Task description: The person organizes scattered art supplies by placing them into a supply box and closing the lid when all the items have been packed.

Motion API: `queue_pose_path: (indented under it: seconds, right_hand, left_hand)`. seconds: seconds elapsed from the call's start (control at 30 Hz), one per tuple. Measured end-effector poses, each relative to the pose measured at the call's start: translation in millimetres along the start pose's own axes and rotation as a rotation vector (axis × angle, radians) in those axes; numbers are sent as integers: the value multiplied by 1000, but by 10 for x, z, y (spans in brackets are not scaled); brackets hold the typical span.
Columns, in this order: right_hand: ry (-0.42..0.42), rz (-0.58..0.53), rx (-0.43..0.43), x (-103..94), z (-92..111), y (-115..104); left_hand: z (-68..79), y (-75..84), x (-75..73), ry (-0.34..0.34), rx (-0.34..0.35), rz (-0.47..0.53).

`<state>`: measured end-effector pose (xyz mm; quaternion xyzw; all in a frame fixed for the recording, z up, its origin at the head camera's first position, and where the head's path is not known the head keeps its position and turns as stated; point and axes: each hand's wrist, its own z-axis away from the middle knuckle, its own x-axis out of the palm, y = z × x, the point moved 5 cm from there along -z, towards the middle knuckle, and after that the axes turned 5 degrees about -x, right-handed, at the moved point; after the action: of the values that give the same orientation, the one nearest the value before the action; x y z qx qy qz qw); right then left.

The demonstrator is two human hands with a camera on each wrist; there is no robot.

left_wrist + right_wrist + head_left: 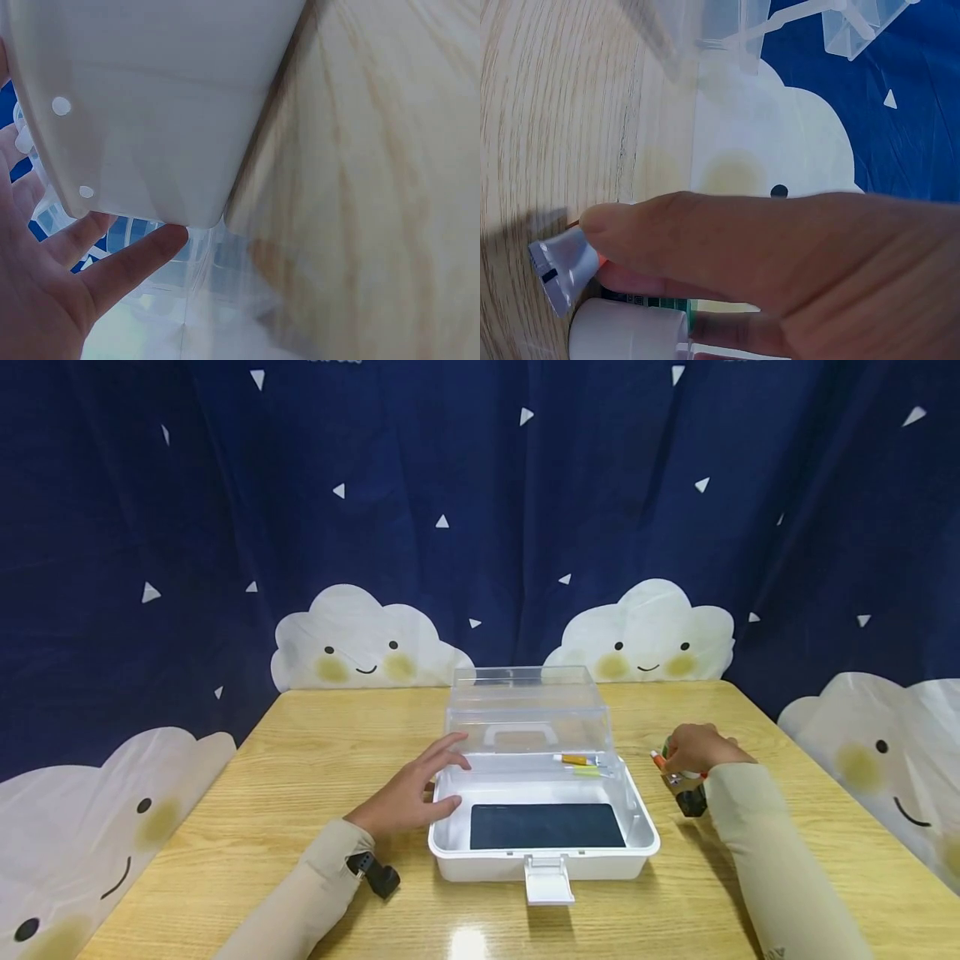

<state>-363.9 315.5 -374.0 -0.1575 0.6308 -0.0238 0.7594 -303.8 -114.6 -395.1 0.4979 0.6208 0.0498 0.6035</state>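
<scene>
Head view first: might end up nudging the white box, just right of the left hand and left of the right hand, purely from having those left fingers so close to the rim. Could also knock the clear lid, standing raised ahead of the left fingertips, and maybe rattle the orange tube and yellow tube lying between the two hands, toward the back of the box. Left hand loosely spread, holding nothing. Right hand bent down over a small tube, orange end poking out left of the fingers. Left wrist view next: biggest worry here, a careless push with the thumb shifting the whole box, being right up at the box edge. Looks like contact at the thumb tip, but hard to swear to it. Other fingers apart, no grip on anything visible. Right wrist view last: could lose the small tube with a twist, thanks to such a narrow pinch, with the crimped silver tail sticking out past the thumb. Might also snag the white cap or the green thing, crowded just beside the fingers, from sheer lack of room. Definitely pinching the tube, though. Can't tell about any hold on the cap or green thing, too hidden by the fingers.
</scene>
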Motion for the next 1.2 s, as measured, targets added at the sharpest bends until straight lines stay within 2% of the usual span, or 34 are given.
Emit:
queue_pose_path:
  seconds: [0.37,0.5,0.77,1.2]
  right_hand:
    - [4,90,36,10,-88,-34]
    - [11,99,57,19,-98,-52]
    - [41,111,47,51,-94,-66]
    - [33,129,80,67,-113,-61]
  left_hand:
    - [-15,6,-11,13,-2,-17]
    - [-14,7,-8,15,-6,-18]
    - [-7,1,4,13,-7,-22]
    - [-8,5,2,10,-4,-20]
